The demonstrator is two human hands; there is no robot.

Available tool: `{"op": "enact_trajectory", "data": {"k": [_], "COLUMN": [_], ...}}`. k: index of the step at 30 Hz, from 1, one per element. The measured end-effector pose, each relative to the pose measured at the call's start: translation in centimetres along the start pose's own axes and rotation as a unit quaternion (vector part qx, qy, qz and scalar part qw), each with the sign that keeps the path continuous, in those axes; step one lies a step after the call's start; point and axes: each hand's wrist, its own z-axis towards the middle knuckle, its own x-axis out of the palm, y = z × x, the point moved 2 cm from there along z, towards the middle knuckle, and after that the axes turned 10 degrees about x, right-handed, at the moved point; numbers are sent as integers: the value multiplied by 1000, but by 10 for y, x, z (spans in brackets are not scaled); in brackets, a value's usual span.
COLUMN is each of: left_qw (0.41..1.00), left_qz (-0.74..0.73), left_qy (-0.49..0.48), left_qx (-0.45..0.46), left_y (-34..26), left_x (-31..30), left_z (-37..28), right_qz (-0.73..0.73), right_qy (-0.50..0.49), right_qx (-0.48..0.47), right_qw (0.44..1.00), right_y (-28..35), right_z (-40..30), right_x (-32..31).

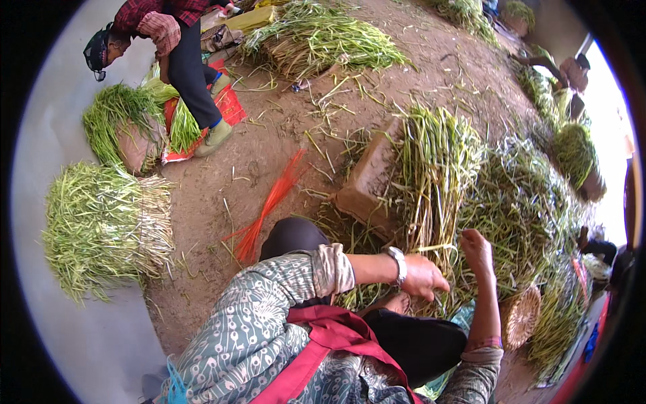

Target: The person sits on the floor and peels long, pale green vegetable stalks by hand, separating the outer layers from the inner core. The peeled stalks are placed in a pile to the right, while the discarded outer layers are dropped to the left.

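Observation:
My left hand point(424, 278), with a wristwatch, is low beside the stem ends of an upright-looking bundle of green stalks point(439, 166). Its fingers are partly bent and I cannot tell whether they grip a stalk. My right hand point(477, 247) is raised just right of the stems, fingers curled; whether it pinches something is unclear. A pale flat stalk strip point(436, 248) crosses the stems between both hands. The bundle leans against a brown block-like object point(368, 182). A large loose heap of green stalks point(525, 202) lies to the right.
Red-orange plastic strips point(270, 204) lie on the dirt floor. A tied bundle point(106, 227) stands at left, with a stalk pile point(323, 43) at the top. A round woven basket point(522, 317) is at lower right. A person bends over stalks at upper left; others sit far right.

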Motion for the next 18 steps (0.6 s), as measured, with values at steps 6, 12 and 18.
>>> {"op": "enact_trajectory", "data": {"k": [6, 12, 18], "left_qw": [988, 993, 980], "left_qz": [8, 28, 64], "left_qy": [-115, -98, -136], "left_qx": [-105, -64, -129], "left_y": [54, 53, 62], "left_x": [-35, -24, -42], "left_z": [-71, -74, -101], "right_qz": [-105, -187, -51], "right_qy": [-93, -106, -76], "right_qx": [8, 76, 81], "right_qw": [990, 974, 993], "right_y": [-6, -8, 55], "right_z": [71, 81, 84], "right_x": [83, 103, 96]}}
